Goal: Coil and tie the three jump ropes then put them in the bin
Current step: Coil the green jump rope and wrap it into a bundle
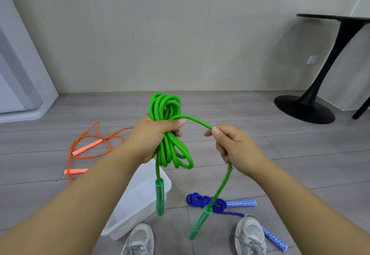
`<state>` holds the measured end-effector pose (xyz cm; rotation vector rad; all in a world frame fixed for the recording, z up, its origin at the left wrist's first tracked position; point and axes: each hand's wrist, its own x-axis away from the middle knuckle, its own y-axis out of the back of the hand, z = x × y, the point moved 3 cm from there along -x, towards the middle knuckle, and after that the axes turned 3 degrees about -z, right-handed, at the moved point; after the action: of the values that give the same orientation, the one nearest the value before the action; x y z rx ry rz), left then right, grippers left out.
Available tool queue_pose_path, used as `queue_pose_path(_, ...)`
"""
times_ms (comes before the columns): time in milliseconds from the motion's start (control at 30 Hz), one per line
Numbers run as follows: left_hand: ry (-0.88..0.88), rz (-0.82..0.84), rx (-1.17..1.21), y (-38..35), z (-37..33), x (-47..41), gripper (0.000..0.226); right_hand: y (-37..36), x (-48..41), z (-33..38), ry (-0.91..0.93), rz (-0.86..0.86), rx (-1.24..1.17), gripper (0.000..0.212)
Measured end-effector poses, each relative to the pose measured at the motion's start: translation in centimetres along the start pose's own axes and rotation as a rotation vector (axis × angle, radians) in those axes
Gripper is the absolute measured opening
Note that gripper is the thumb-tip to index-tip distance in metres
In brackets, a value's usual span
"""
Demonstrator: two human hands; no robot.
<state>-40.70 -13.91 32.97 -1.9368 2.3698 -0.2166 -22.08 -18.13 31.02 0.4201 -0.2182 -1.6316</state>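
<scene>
Gripping green rope (169,126) coil, left hand (154,134); right hand (233,146) pinching its free strand.

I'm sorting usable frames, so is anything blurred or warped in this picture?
Head view: the green handle dangling below the right hand is smeared by motion blur; the green coil in the left hand is sharp. Head view: wall seams and floorboards bow toward the edges, wide-angle distortion. Head view: soft even light, no glare.
</scene>
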Motion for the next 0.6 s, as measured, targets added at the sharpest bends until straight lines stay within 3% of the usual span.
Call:
queue_pose_path(200,0.074,0.081,0.276,-1.6,-0.3,0.8,0.013,0.8,-0.5,-0.2,0.007,-0.105,-0.022,0.010)
queue_pose_path(467,0.019,0.266,0.267,-3.7,-0.8,1.5,0.036,0.0,-1.1,0.1,0.009,-0.095,0.122,0.017)
queue_pose_path(600,0.001,0.188,0.304,-4.0,-0.8,1.1,0.006,-0.4,-1.0,0.0,-0.049,-0.064,0.135,0.017)
